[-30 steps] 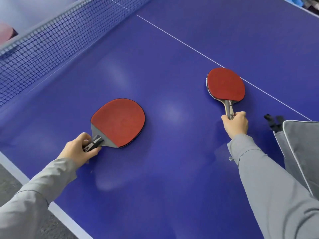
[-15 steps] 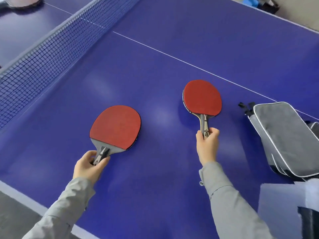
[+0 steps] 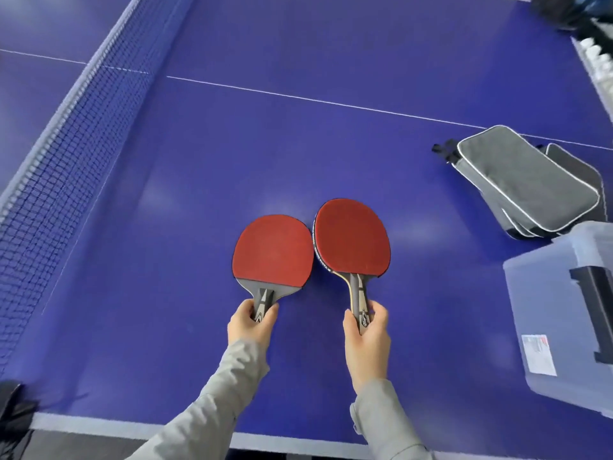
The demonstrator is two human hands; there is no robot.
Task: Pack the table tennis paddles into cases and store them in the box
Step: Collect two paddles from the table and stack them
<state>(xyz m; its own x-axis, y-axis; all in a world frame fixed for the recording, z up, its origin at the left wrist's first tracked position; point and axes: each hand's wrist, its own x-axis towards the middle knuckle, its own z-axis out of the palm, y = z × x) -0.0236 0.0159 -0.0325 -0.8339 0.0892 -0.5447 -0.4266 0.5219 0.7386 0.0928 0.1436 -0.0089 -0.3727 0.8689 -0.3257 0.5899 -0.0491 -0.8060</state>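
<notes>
Packing looks barely begun: neither paddle is cased, and the box appears closed. Nearest, at six o'clock, the left hand (image 3: 250, 323) curls round the stub handle of the short-handled paddle (image 3: 273, 250) and the right hand (image 3: 365, 333) wraps the longer handle of the long-handled paddle (image 3: 351, 237); their red blades sit side by side, almost touching, over the blue table (image 3: 199, 161), near its white front edge. The translucent box (image 3: 564, 313) stands at three o'clock and the stacked grey cases (image 3: 527, 184) at two, with open tabletop between. The net (image 3: 66, 144) bounds nine to eleven
</notes>
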